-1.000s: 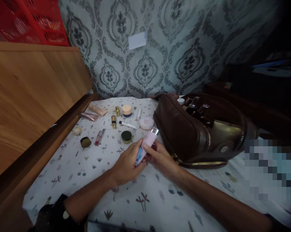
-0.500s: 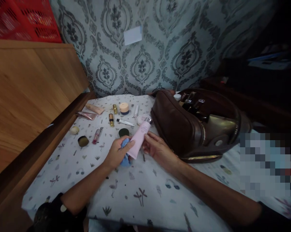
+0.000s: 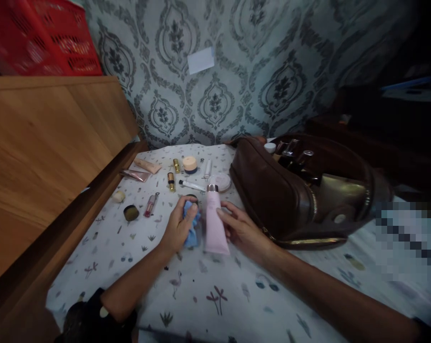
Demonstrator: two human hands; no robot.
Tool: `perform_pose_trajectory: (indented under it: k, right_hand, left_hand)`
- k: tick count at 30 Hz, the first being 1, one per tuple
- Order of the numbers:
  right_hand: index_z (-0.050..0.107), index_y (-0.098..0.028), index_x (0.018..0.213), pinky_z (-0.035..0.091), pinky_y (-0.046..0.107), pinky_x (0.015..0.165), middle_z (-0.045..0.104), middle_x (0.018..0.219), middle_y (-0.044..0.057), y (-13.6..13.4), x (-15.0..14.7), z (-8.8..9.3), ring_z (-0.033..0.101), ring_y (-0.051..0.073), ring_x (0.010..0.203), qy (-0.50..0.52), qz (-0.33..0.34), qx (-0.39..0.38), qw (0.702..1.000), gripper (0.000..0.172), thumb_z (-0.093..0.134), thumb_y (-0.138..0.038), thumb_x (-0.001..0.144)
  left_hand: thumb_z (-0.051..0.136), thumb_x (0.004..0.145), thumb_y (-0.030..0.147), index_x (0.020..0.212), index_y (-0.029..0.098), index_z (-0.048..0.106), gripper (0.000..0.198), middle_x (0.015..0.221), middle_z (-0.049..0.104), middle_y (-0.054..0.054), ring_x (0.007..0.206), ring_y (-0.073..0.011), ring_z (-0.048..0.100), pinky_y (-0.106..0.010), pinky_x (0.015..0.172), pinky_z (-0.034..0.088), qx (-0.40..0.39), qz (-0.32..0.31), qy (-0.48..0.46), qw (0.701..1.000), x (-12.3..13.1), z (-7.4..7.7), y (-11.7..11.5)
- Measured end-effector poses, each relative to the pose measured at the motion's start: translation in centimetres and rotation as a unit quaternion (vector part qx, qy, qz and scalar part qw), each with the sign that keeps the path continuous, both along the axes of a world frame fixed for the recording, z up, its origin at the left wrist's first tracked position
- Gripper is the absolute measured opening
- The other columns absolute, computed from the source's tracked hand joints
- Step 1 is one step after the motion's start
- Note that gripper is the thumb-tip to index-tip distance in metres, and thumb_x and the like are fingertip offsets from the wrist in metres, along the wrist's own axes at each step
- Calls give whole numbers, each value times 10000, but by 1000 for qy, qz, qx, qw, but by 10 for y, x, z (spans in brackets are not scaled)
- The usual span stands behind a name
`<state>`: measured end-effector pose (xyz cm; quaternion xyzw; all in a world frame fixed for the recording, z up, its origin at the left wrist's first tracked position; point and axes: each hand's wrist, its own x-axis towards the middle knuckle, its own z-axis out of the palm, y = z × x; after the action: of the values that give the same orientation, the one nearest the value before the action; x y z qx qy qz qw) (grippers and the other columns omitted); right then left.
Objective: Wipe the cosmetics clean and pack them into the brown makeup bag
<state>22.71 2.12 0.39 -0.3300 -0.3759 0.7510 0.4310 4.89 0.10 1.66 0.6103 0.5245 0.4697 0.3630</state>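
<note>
A pink tube [image 3: 215, 221] with a silver cap is held nearly upright by my right hand [image 3: 239, 226], its thumb and fingers closed on the tube's right side. My left hand [image 3: 178, 226] grips a crumpled blue cloth [image 3: 191, 231] just left of the tube, with a small gap between them. Beyond the hands lie a white pen-like tube [image 3: 193, 185], a round clear compact [image 3: 220, 182] and a dark round lid partly hidden by my left hand. The open brown leather bag [image 3: 269, 190], filled with cosmetics, stands right of my right hand.
On the patterned cloth [image 3: 172, 305] at the left are a lip gloss [image 3: 150, 205], a dark round jar [image 3: 131, 213], two flat tubes and gold lipsticks. A cream jar [image 3: 189, 164] stands behind. A wooden panel [image 3: 58, 128] and red basket [image 3: 72, 38] border the left.
My left hand has let go of the pink tube and keeps the blue cloth. The tube, now in my right hand alone, has turned more upright. The view has shifted slightly.
</note>
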Motion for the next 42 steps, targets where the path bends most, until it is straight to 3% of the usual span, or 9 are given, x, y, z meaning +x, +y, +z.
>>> perform_pose_trajectory:
  k: [3,5,10,15,20,24,30,35,42]
  right_hand:
    - [630,-235,1045,330,226,511,610,694,-51,-3,0,0,509,108,569,-51,25,30,998,516,842,-521,671]
    - [641,-234,1064,360,238,549,650,755,-25,-6,1,0,549,133,626,-64,67,67,993,507,825,-527,693]
    - [675,-220,1063,365,247,564,666,742,-9,-8,1,3,557,141,631,-76,111,104,985,493,812,-532,706]
    - [733,-227,1001,422,243,587,690,775,6,-10,2,4,602,140,667,-67,104,95,988,411,817,-507,712]
    - [668,-278,1126,528,299,639,743,840,30,-11,4,2,716,202,717,-6,177,3,984,529,823,-539,693]
    - [598,-272,1201,523,272,554,747,784,32,-11,5,0,704,183,604,14,194,-36,980,572,818,-489,720]
    - [603,-183,1158,442,166,410,694,677,19,-8,2,2,595,102,480,34,189,-46,980,417,733,-416,838]
    - [594,-158,1136,477,183,403,700,675,39,-4,3,2,619,123,488,60,215,-58,973,358,653,-426,905]
    - [643,-122,873,477,200,414,694,682,45,-3,4,-4,612,118,502,51,229,-63,970,395,736,-502,814]
  left_hand:
    - [392,996,546,1376,213,432,507,1320,567,-100,1224,-219,532,-357,1061,393,69,9,18,997,0,3,-4]
    - [396,1006,497,1448,224,383,520,1447,491,-103,1345,-231,451,-371,1138,323,74,-15,41,996,1,5,-5]
    - [453,977,472,1122,177,620,369,1090,656,-70,1019,-216,598,-312,928,448,64,-36,67,995,2,9,-4]
    - [439,974,462,895,194,599,323,818,613,-14,822,-179,561,-262,741,431,58,12,49,997,2,14,-5]
    - [434,970,452,870,198,581,310,791,598,-14,794,-174,550,-265,730,418,63,44,46,996,2,19,-5]
    - [464,952,456,826,186,592,324,791,610,-11,776,-159,543,-255,730,412,56,46,7,997,-4,16,2]
    - [601,838,549,703,171,608,401,635,546,25,571,-104,461,-213,536,361,-6,84,-100,991,-10,8,13]
    - [669,761,599,663,169,609,445,514,464,52,448,-84,407,-202,429,322,-53,110,-135,983,-7,10,14]
    - [676,726,691,734,159,646,533,550,501,40,476,-99,457,-209,439,375,-79,93,-134,984,-8,6,16]
